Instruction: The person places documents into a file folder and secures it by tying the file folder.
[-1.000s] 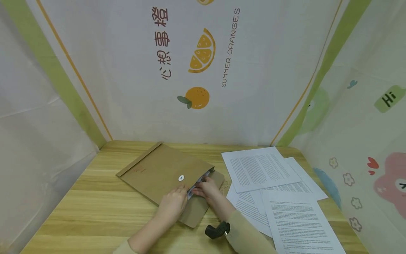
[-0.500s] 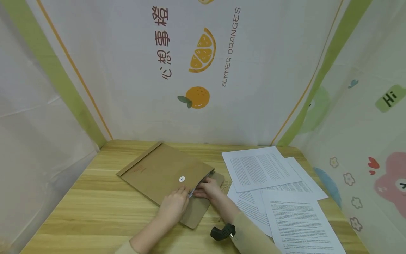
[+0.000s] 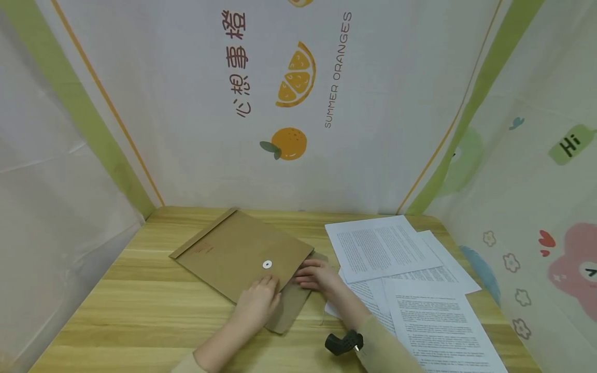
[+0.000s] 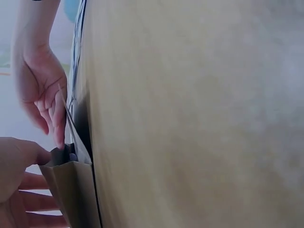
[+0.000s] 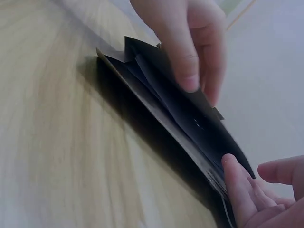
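A brown kraft document envelope point(image 3: 233, 241) with a white button point(image 3: 267, 264) lies slanted on the table, its flap point(image 3: 288, 308) folded out toward the front right. My left hand point(image 3: 255, 303) grips the upper edge of the mouth, thumb inside and fingers on the outer face, as the right wrist view shows. This lifts the mouth point(image 5: 175, 114) into a gap; its inside is dark, with what look like sheet edges in it. At the mouth's right end is my right hand point(image 3: 321, 277), fingers extended and fingertips near the opening, pinching nothing visible.
Several printed sheets point(image 3: 382, 246) overlap on the right of the wooden table point(image 3: 135, 305), close to my right forearm. A black device point(image 3: 344, 343) sits on the right wrist. A white printed curtain point(image 3: 200, 155) stands behind the table.
My right hand has drawn back rightward out of the envelope's mouth, and the pale papers seen there earlier no longer show in the head view. The left hand keeps its grip.
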Action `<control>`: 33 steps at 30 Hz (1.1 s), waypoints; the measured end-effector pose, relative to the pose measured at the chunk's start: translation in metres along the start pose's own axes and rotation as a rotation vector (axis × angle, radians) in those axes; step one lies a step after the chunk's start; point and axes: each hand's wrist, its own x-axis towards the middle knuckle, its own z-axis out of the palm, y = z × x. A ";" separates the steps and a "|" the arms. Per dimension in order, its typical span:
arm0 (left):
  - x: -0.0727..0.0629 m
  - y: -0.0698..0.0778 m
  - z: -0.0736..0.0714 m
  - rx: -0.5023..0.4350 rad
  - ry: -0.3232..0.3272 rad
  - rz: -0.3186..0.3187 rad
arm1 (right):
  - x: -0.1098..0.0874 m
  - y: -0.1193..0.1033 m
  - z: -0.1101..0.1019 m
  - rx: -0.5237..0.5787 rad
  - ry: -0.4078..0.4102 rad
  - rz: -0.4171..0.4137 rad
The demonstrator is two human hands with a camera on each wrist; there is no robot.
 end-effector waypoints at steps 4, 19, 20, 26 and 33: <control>0.000 0.000 -0.001 -0.024 0.005 0.007 | -0.007 -0.005 -0.010 -0.012 -0.001 -0.013; 0.009 0.009 -0.001 -0.199 -0.003 -0.019 | -0.040 -0.036 -0.061 -0.106 0.154 -0.044; 0.010 0.011 -0.001 -0.227 0.005 -0.014 | -0.042 -0.037 -0.066 -0.130 0.164 -0.046; 0.013 0.030 -0.002 -0.446 0.007 0.006 | -0.055 -0.046 -0.090 -0.347 0.228 -0.024; 0.015 0.051 0.003 -0.683 -0.095 -0.063 | -0.081 -0.054 -0.126 -0.587 0.195 -0.024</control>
